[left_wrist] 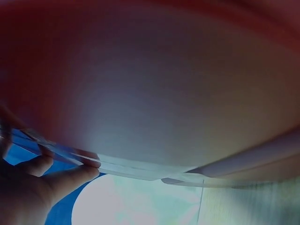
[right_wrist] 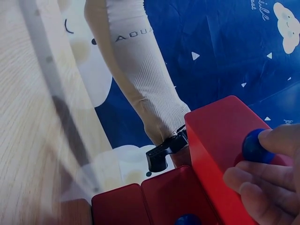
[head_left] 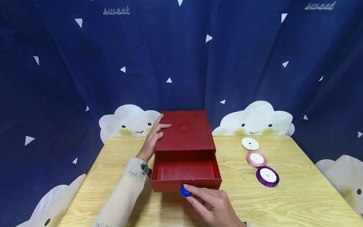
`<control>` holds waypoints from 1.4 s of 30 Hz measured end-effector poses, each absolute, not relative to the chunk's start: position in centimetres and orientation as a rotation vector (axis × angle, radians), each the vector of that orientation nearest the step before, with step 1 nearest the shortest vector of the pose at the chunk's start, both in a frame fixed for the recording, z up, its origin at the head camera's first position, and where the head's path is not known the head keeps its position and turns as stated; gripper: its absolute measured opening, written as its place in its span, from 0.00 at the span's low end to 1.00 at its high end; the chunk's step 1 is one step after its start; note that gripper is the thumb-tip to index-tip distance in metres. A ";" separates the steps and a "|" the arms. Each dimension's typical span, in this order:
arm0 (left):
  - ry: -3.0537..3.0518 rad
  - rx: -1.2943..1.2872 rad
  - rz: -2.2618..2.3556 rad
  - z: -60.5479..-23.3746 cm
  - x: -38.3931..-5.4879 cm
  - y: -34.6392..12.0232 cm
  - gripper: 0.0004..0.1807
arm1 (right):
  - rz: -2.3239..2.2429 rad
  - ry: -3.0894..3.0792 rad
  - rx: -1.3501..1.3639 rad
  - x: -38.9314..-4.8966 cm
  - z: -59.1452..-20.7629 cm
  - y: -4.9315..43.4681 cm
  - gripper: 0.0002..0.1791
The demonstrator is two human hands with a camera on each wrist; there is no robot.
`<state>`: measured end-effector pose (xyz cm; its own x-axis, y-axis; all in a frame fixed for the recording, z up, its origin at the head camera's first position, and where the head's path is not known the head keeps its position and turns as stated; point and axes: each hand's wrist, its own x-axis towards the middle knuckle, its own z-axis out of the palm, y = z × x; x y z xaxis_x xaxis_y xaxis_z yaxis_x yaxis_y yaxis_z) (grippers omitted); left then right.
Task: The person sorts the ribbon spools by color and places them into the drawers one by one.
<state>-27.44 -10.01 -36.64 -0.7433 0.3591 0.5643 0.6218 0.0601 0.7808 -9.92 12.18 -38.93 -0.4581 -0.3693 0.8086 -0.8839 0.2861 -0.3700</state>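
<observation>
Head: right fingers pinch knob below drawer rim.

The fingers pinch a blue knob on a red drawer.

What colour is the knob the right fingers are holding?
The knob is blue, clearest in the head view against the red drawer.
</observation>
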 end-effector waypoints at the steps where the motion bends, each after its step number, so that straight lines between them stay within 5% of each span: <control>1: -2.113 -1.001 -1.755 -36.7 -27.4 -10.0 0.22 | 1.121 -1.966 1.122 -9.9 -39.0 12.2 0.21; 42: -2.128 -0.945 -1.803 -37.5 -28.5 -10.1 0.23 | 1.178 -2.089 1.038 -8.3 -39.3 12.4 0.23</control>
<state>-28.50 -10.11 -37.50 -0.7766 0.3396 0.5307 0.5791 0.0532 0.8135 -8.30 12.43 -39.34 -0.5695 -0.3645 0.7368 -0.8190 0.3273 -0.4712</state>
